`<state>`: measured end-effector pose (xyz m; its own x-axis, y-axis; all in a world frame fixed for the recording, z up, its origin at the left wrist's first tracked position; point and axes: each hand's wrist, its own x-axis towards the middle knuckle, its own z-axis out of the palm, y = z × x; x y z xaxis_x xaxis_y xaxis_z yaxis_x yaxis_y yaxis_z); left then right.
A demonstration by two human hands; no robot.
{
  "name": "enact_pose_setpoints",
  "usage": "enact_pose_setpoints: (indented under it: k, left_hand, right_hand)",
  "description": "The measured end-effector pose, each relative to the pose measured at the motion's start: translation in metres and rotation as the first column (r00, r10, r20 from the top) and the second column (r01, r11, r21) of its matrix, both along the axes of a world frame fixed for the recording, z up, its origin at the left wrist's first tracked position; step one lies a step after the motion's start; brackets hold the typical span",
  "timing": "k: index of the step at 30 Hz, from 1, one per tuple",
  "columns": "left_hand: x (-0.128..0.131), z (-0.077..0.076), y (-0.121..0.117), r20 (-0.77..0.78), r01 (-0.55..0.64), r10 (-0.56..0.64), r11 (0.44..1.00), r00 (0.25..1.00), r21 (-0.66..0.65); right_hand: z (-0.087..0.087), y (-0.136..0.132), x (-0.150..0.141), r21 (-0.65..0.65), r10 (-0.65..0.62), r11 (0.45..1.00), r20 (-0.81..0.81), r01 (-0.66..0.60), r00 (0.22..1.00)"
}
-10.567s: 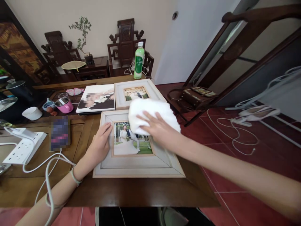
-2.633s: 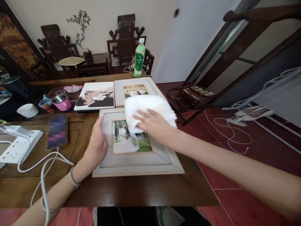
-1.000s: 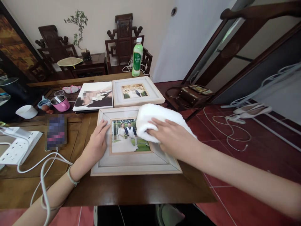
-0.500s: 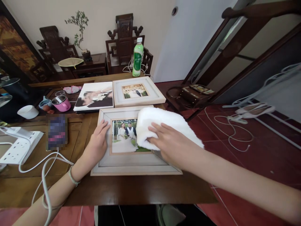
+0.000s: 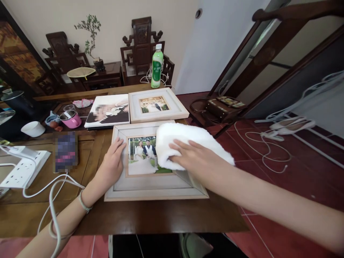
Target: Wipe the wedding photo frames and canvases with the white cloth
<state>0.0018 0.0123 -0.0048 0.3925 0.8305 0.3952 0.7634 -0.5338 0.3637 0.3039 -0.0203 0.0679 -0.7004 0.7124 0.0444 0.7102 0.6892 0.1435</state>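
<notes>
The frame [image 5: 156,192] lies flat near the front edge of the worktop [image 5: 150,218], picture side up, just in front of a second frame [image 5: 178,109] and beside a phone [image 5: 65,152] and its cable [image 5: 53,206]; its broad, pale border looks like wood, so it should be stiff and moderately light, likely to slide on the smooth worktop if pushed from one side only.

The left hand [image 5: 113,163] rests on its left border, fingers [image 5: 117,144] close together; whether the thumb grips the edge I cannot tell; the right hand [image 5: 200,157] holds the white cloth [image 5: 185,133], its fingers slightly spread and bent over it; the cloth covers the right part of the photo [image 5: 142,159] and runs past the border.

The cloth looks thick, soft and limp, best held bunched under the palm; the frame is best taken by its two side borders, both hands low and level, clear of the photo, whose cover, if glass, would be fragile and slippery; the mitred corners may be its weak points.
</notes>
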Motion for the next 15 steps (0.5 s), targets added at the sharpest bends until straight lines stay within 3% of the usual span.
enact_pose_setpoints:
  k: [4, 7, 11, 15]
  left_hand:
    - [-0.002, 0.000, 0.000, 0.012, 0.005, -0.005, 1.000, 1.000, -0.021]
    - [-0.002, -0.001, 0.000, 0.029, -0.005, 0.005, 1.000, 1.000, -0.020]
    - [0.001, -0.001, 0.000, 0.051, -0.015, 0.015, 1.000, 0.999, -0.004]
    - [0.004, 0.000, 0.000, 0.039, -0.035, 0.035, 0.999, 0.999, 0.003]
  right_hand:
    - [-0.001, 0.036, 0.005, -0.020, 0.004, 1.000, 0.049, -0.003, 0.999]
    - [-0.004, 0.048, 0.010, -0.024, 0.054, 0.998, 0.060, -0.052, 0.997]
    - [-0.001, 0.039, 0.014, -0.036, 0.076, 0.997, 0.041, -0.075, 0.996]
    - [-0.001, 0.006, 0.012, -0.088, 0.078, 0.993, 0.015, -0.077, 0.997]
